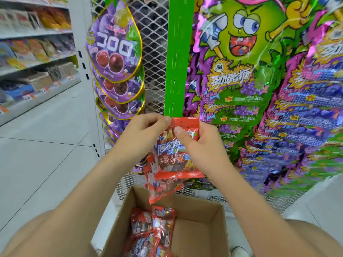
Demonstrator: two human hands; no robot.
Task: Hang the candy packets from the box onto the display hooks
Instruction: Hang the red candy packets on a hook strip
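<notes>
A red candy packet (176, 160) is held up against the bottom end of a green hanging strip (178, 58) with slotted tabs. My left hand (143, 134) pinches the packet's top left corner, and my right hand (200, 143) pinches its upper right part, thumb on the front. Two more red packets (163, 188) hang below it on the same strip. An open cardboard box (202, 227) stands underneath with several red packets (154, 230) inside.
Purple grape gummy packets (117, 52) hang on the left of the strip, green and purple popping candy packets (259, 89) on the right. A wire mesh panel (152, 43) is behind. Stocked shelves (33, 52) line the aisle at left.
</notes>
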